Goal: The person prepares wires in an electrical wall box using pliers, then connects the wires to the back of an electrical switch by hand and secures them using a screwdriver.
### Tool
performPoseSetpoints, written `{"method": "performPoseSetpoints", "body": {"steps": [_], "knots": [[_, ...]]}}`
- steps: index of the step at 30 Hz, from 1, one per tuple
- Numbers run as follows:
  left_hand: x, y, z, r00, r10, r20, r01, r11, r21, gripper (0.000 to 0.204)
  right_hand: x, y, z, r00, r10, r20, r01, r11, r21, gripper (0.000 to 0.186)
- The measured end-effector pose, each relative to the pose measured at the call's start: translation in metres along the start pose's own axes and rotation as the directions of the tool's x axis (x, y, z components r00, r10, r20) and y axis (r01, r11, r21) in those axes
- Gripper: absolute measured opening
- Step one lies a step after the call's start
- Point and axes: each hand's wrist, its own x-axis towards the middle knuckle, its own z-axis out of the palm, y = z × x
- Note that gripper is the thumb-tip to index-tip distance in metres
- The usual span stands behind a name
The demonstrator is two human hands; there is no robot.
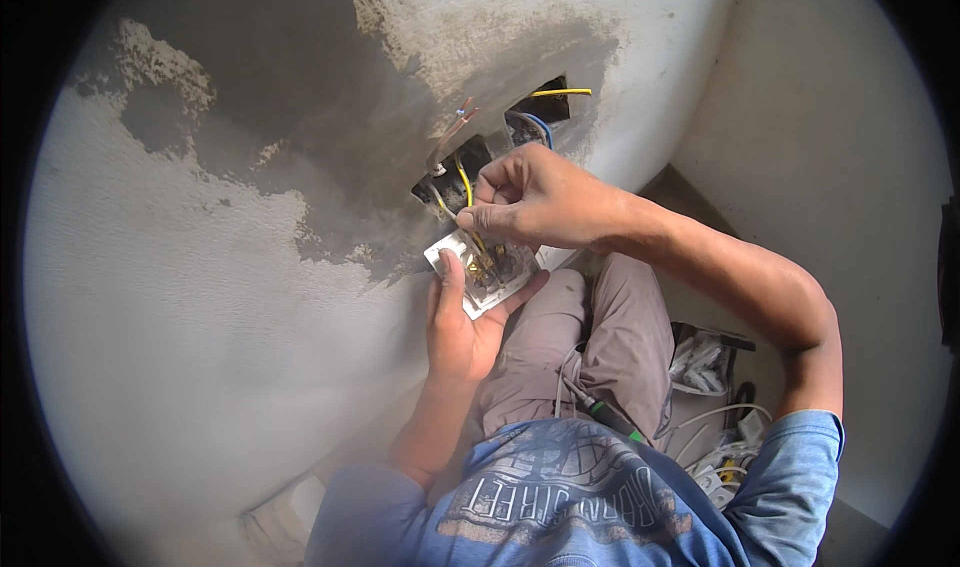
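Note:
My left hand (pixel 458 332) holds a white electrical socket plate (pixel 488 279), its back with brass terminals facing up. The thumb lies on one edge and the fingers support it from below. My right hand (pixel 550 199) is closed in a pinch just above the plate, at a grey wire (pixel 444 205) that runs from the wall box. Its fingertips partly hide the wire's end. A yellow wire (pixel 465 181) leaves the dark wall box (pixel 470 155) and passes behind the right fingertips toward the terminals. Stripped copper wires (pixel 456 127) stick out above the box.
A second wall box (pixel 548 105) holds yellow and blue wires. Patchy grey plaster (pixel 330 117) surrounds both boxes. A green-handled tool (pixel 612 419) lies on my lap. On the floor at right are a plastic bag (pixel 700 364) and a heap of white sockets and cables (pixel 722 475).

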Motion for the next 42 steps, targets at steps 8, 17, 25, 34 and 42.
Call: {"method": "performPoseSetpoints", "body": {"steps": [8, 17, 25, 34, 42], "knots": [[0.013, 0.004, 0.0, 0.987, -0.156, 0.048, 0.152, 0.986, 0.072, 0.057, -0.016, 0.005, -0.008, 0.994, -0.061, -0.086, 0.05, 0.991, -0.124, 0.028], [0.01, 0.015, 0.018, 0.998, -0.013, -0.054, 0.026, 0.97, 0.243, 0.045, -0.014, 0.019, -0.011, 0.935, -0.303, -0.185, 0.262, 0.94, -0.217, 0.042], [0.02, 0.015, 0.015, 0.991, -0.061, -0.117, 0.065, 0.997, 0.033, 0.04, -0.015, 0.016, -0.024, 0.94, -0.288, -0.182, 0.208, 0.909, -0.361, 0.061], [0.024, 0.012, 0.025, 0.982, -0.006, -0.186, 0.045, 0.977, 0.209, 0.043, -0.025, 0.028, -0.018, 0.793, -0.525, -0.308, 0.308, 0.783, -0.541, 0.059], [0.031, 0.016, 0.027, 0.98, -0.086, -0.181, 0.128, 0.964, 0.235, 0.037, -0.029, 0.03, -0.012, 0.561, -0.807, -0.185, 0.417, 0.468, -0.779, 0.043]]}}
